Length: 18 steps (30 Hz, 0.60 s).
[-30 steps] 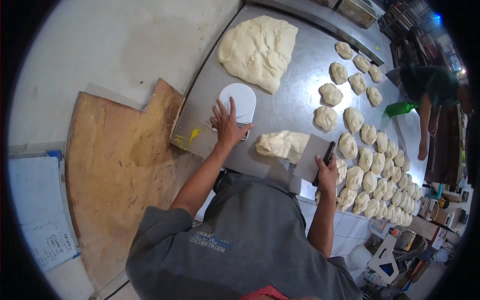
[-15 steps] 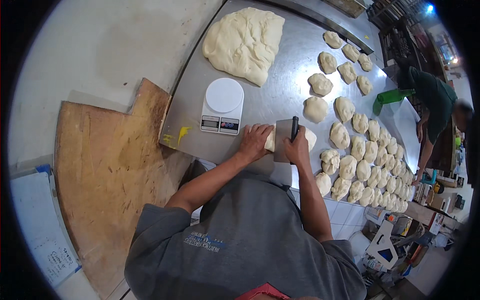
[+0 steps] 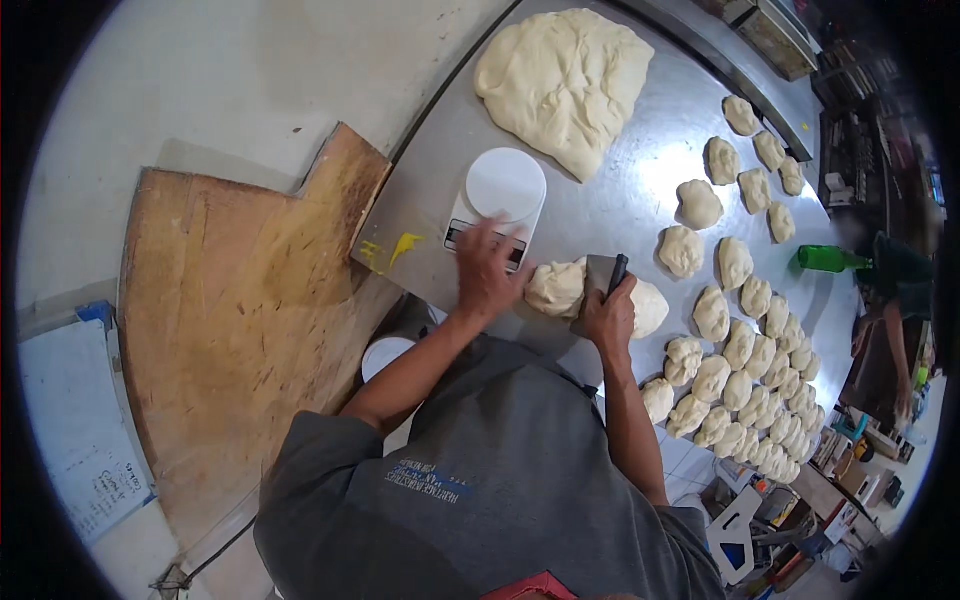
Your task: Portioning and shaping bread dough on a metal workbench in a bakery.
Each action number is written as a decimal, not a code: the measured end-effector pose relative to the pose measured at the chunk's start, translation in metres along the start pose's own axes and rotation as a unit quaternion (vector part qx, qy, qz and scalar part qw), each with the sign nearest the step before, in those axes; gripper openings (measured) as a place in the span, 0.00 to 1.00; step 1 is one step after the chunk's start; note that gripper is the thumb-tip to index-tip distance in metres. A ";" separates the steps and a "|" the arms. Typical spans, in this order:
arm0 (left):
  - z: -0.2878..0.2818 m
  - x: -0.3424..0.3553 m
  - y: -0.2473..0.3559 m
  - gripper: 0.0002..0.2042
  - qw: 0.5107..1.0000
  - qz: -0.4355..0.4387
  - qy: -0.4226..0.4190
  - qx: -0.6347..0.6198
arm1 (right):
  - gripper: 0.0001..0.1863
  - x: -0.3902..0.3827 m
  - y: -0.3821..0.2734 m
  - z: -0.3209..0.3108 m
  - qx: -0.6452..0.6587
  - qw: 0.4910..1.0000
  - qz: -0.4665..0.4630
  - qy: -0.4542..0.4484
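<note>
My right hand (image 3: 610, 320) grips the black handle of a dough scraper (image 3: 600, 272), its flat metal blade standing between two pieces of dough. On the blade's left lies a lumpy dough piece (image 3: 555, 288); on its right is a smoother one (image 3: 650, 308), partly behind my hand. My left hand (image 3: 488, 268) is empty, fingers spread and slightly blurred, over the lower part of a white kitchen scale (image 3: 506, 186). It partly covers the scale's display panel, and whether it touches is unclear. Nothing lies on the round scale plate.
A large mass of dough (image 3: 565, 90) rests at the far side of the steel table (image 3: 420, 190). Many dough portions (image 3: 740, 345) fill the right side in rows. Beyond them lies a green bottle (image 3: 828, 258), near another person (image 3: 895, 285). A wooden board (image 3: 230, 330) stands left.
My left hand has come off the dough and moved to the scale. The scraper stays in my right hand, its blade turned more edge-on. The whole view has shifted.
</note>
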<state>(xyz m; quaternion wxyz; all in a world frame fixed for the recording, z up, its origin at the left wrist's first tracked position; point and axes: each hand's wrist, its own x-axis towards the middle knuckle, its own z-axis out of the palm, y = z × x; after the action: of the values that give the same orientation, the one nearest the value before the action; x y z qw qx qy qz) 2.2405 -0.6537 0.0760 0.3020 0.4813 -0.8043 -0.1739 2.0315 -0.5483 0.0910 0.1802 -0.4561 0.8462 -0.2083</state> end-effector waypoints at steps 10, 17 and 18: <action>-0.003 -0.004 -0.065 0.47 0.976 -0.174 -0.041 0.126 | 0.24 0.003 -0.003 -0.009 0.038 0.999 0.029 -0.020; 0.000 -0.003 -0.071 0.54 0.952 -0.284 -0.071 0.090 | 0.25 0.004 0.001 0.000 0.032 0.997 0.066 -0.033; -0.001 -0.001 -0.070 0.55 0.947 -0.296 -0.080 0.091 | 0.25 0.004 0.003 0.000 0.025 0.997 0.070 -0.036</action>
<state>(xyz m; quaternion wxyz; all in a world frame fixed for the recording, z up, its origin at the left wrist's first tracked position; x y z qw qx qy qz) 2.2880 -0.6864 0.0365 0.1265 0.7078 -0.6593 -0.2199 2.0275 -0.5503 0.0887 0.2359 -0.3982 0.8635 -0.2003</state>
